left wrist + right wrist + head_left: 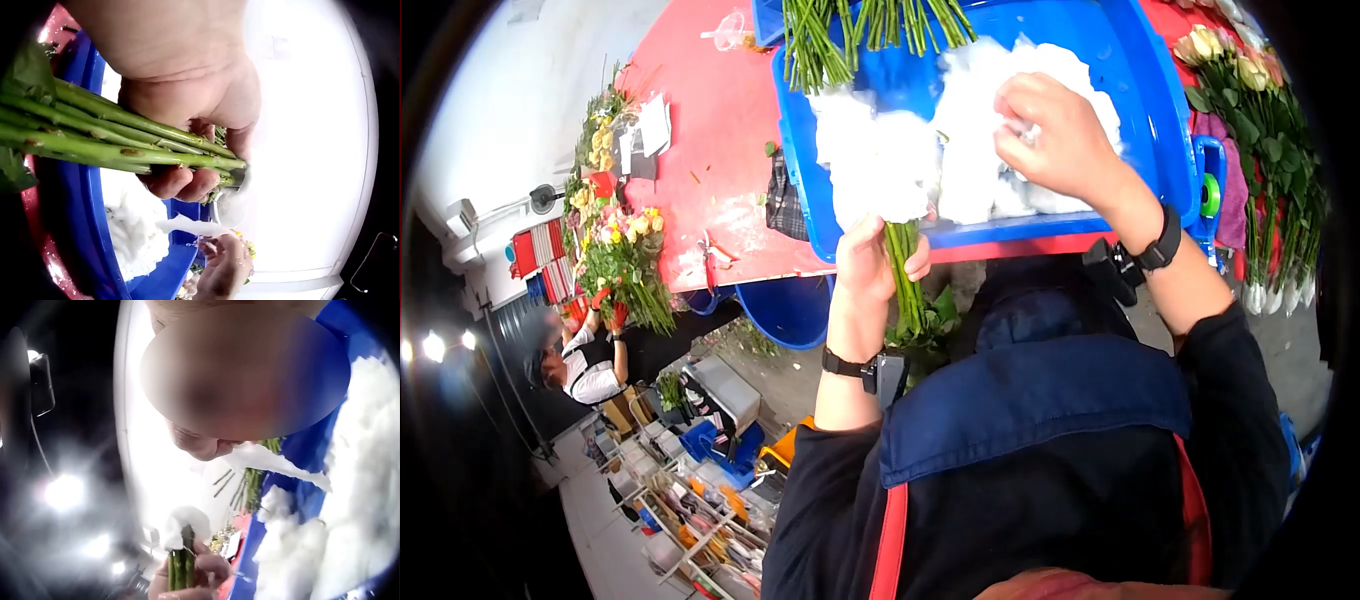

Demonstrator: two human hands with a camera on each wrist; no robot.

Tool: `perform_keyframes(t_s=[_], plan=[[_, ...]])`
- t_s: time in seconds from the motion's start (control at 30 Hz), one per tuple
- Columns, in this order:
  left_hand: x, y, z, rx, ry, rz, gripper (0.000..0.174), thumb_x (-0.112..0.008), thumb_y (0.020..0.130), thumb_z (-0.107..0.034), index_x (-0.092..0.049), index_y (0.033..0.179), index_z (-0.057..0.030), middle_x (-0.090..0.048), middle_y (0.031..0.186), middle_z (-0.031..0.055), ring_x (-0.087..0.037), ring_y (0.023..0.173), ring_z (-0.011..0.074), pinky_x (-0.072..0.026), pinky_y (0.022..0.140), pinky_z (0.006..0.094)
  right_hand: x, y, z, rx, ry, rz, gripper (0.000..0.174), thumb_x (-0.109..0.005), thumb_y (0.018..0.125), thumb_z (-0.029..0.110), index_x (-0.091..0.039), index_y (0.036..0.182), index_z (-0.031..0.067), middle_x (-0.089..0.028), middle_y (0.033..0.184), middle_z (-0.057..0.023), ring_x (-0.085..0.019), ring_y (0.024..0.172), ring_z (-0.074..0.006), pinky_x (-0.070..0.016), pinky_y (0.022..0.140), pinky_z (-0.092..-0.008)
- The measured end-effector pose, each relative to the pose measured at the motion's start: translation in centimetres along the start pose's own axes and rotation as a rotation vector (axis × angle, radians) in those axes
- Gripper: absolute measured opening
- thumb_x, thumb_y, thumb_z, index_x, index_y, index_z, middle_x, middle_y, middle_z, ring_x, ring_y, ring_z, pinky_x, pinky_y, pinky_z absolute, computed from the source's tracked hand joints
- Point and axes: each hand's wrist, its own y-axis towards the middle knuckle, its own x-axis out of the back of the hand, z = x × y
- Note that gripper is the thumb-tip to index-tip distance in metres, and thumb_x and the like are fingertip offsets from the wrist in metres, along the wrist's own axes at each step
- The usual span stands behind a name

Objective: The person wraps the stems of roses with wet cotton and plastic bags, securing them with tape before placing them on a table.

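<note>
My left hand (885,255) grips a bunch of green flower stems (907,295) at the near edge of a blue tray (1160,120). The stem ends are capped with white cotton (880,165). In the left wrist view the fingers (181,181) curl round the stems (112,134). My right hand (1025,125) rests on the heap of white cotton (980,170) in the tray and pinches a piece of it. The right wrist view shows that pulled strip of cotton (278,464) under my hand, and the left hand (190,581) lower down with the capped stems (180,559).
More cut stems (820,40) lie at the tray's far end. The tray sits on a red table (710,130). Pale roses (1250,90) lie to the right, with a green tape roll (1208,195) beside the tray. Another person (585,365) handles flowers (620,255) at left. A blue bucket (785,310) stands below.
</note>
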Motion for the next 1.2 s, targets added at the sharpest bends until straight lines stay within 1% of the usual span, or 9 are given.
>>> perform_keyframes(t_s=[0.3,0.4,0.6,0.7,0.8,0.9,1.03,1.13,1.2], plan=[[-0.3,1.3,-0.5,0.137,-0.2,0.026,0.052,-0.047,0.091,-0.04,-0.049,0.126,-0.0015,-0.053,0.115,0.0213,-0.043,0.045,0.0205,-0.0325,0.041,0.0316,-0.4,7.4,7.6,0.418,0.015,-0.235,0.015,-0.061,0.077,0.02,-0.058,0.068,0.0089,-0.056,0.071,-0.0078,-0.06,0.065,-0.0286,-0.0474,0.057,-0.0432],[0.2,0.8,-0.4,0.105,-0.239,0.039,0.056,-0.048,0.091,-0.046,-0.045,0.134,-0.0106,-0.058,0.11,0.0229,-0.047,0.045,0.0233,-0.0358,0.04,0.0331,-0.9,3.7,6.4,0.564,-0.009,0.087,0.015,-0.068,0.071,0.019,-0.057,0.067,0.0093,-0.051,0.075,-0.0052,-0.055,0.076,-0.0228,-0.0434,0.066,-0.0349],[-0.3,0.3,-0.3,0.068,-0.203,0.108,0.054,-0.041,0.094,-0.044,-0.044,0.133,-0.0073,-0.057,0.107,0.0194,-0.042,0.043,0.0191,-0.0317,0.037,0.0303,-2.4,-0.4,4.6,0.443,0.016,0.213,0.012,-0.068,0.069,0.012,-0.058,0.07,0.0053,-0.052,0.077,-0.0064,-0.055,0.079,-0.025,-0.0434,0.068,-0.0368],[-0.3,0.1,-0.3,0.058,-0.2,0.087,0.055,-0.043,0.093,-0.045,-0.045,0.132,-0.0069,-0.057,0.106,0.0191,-0.043,0.043,0.0193,-0.0321,0.037,0.0306,-2.9,-0.7,4.2,0.264,0.041,0.092,0.011,-0.068,0.077,0.011,-0.062,0.078,0.003,-0.06,0.08,-0.0052,-0.06,0.075,-0.0201,-0.046,0.065,-0.0326],[-0.2,-0.3,-0.1,0.032,-0.154,0.06,0.055,-0.044,0.092,-0.045,-0.046,0.132,-0.0064,-0.058,0.104,0.0185,-0.044,0.044,0.0197,-0.0328,0.038,0.031,-2.3,-0.3,5.6,-0.507,0.807,0.247,0.014,-0.067,0.086,0.013,-0.062,0.087,0.0,-0.066,0.08,-0.0056,-0.062,0.069,-0.0134,-0.0474,0.061,-0.0264],[-0.8,-0.4,-0.1,0.045,-0.107,0.017,0.057,-0.045,0.092,-0.046,-0.045,0.132,-0.0061,-0.058,0.102,0.019,-0.046,0.044,0.0203,-0.034,0.038,0.0313,-3.3,-0.4,6.4,-0.757,1.22,0.506,0.014,-0.062,0.092,0.014,-0.059,0.09,0.0004,-0.064,0.083,-0.0028,-0.06,0.075,-0.0081,-0.0462,0.066,-0.0223],[-1.4,-0.5,-0.1,0.074,-0.094,0.048,0.059,-0.046,0.091,-0.047,-0.043,0.134,-0.0063,-0.059,0.104,0.0205,-0.046,0.045,0.0209,-0.0353,0.039,0.0317,-4.4,-1.3,6.0,-0.676,1.232,0.451,0.013,-0.066,0.088,0.012,-0.058,0.089,0.0012,-0.062,0.083,-0.0016,-0.06,0.075,-0.0083,-0.0449,0.063,-0.0212],[-1.5,-0.3,0.2,0.077,-0.076,-0.007,0.059,-0.049,0.091,-0.046,-0.043,0.135,-0.0061,-0.061,0.105,0.0211,-0.049,0.047,0.0218,-0.0381,0.042,0.0321,-3.9,-1.3,5.0,-0.422,0.529,0.314,0.015,-0.068,0.084,0.011,-0.057,0.089,0.001,-0.061,0.086,-0.0014,-0.059,0.078,-0.0088,-0.0453,0.064,-0.0219],[-1.9,-0.1,1.0,0.06,-0.071,-0.144,0.057,-0.051,0.091,-0.046,-0.046,0.131,-0.0047,-0.064,0.1,0.021,-0.052,0.048,0.0223,-0.0403,0.042,0.0325,-3.2,-1.1,4.1,-0.315,0.538,0.202,0.022,-0.07,0.08,0.011,-0.06,0.096,0.0018,-0.061,0.093,-0.0028,-0.058,0.082,-0.0099,-0.0462,0.069,-0.0247]])
